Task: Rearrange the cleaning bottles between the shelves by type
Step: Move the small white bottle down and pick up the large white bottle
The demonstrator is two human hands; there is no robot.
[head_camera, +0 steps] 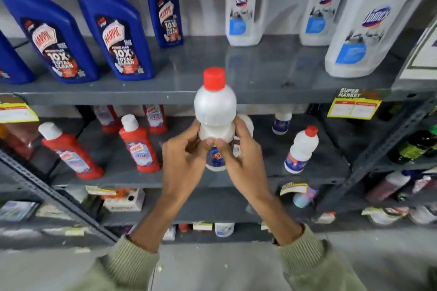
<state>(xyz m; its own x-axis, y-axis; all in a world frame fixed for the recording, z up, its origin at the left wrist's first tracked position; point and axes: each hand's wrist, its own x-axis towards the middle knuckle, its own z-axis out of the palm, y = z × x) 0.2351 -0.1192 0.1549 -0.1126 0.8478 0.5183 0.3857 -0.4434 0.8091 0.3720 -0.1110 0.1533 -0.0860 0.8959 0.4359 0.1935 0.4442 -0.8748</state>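
Note:
I hold a white bottle with a red cap point(214, 106) upright in front of the shelves, level with the upper shelf's front edge point(142, 98). My left hand point(186, 158) and my right hand point(238, 153) both grip its lower body, fingers meeting over its blue label. On the upper shelf stand several blue Harpic bottles point(115, 28) at left and three white Domex jugs point(243, 4) at right. The middle shelf carries several red Harpic bottles point(139, 146) at left and two small white bottles point(301, 149) at right.
Yellow price tags point(353, 106) hang from the shelf edges. Lower shelves point(212, 203) carry small boxes and tubs. A neighbouring rack at right holds dark and pink bottles point(387, 186). A slanted metal brace point(59, 198) crosses the lower left. The upper shelf has bare room between the Harpic and Domex groups.

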